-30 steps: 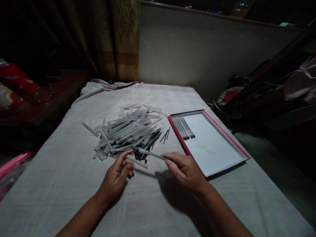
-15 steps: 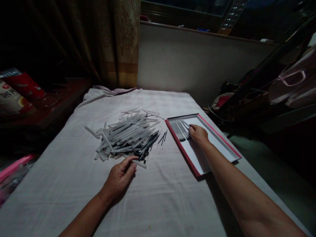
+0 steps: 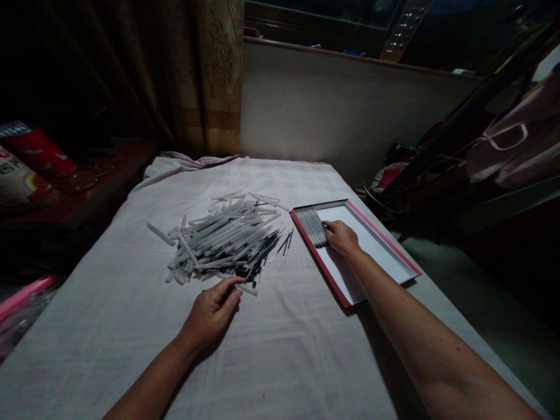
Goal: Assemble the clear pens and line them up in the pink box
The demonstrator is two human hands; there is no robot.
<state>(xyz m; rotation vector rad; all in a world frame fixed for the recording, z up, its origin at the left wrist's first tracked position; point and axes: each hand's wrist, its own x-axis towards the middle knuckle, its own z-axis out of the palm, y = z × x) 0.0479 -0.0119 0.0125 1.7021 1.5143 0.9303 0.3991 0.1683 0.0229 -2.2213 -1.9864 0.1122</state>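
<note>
A heap of translucent pen barrels and dark refills (image 3: 227, 239) lies on the white cloth. My left hand (image 3: 212, 312) rests on the cloth just below the heap, fingers curled, fingertips touching one loose barrel (image 3: 247, 288). My right hand (image 3: 342, 238) reaches into a shallow white tray with a red rim (image 3: 385, 245). Its fingers press against a row of finished pens (image 3: 311, 226) lined up at the tray's left end. The fingertips of that hand are partly hidden.
The cloth-covered table (image 3: 280, 350) has a fold of fabric at its far edge. A dark wooden shelf with red packets (image 3: 26, 163) stands at left, a pink object (image 3: 21, 294) at lower left. Bags and clutter (image 3: 503, 151) fill the right side.
My right hand carried a pen from in front of me to the tray and now pushes it against the row. The left hand stayed by the heap.
</note>
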